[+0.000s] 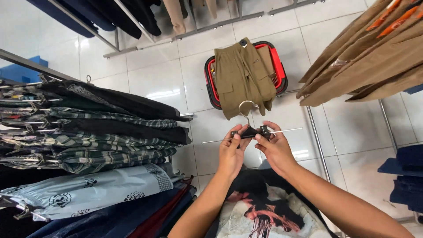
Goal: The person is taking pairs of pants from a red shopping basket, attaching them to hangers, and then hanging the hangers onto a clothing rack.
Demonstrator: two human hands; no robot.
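head cam | looks steeply down, close over both hands | white tiled floor (167, 83) farther below

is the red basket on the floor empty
No, the red basket has olive cargo trousers draped over it, beyond the clip hanger held in both hands.

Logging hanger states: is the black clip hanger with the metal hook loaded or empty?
Empty: black clip hanger, held by both hands, carries no garment.

Bare forearms, black graphic-print shirt (264, 211).
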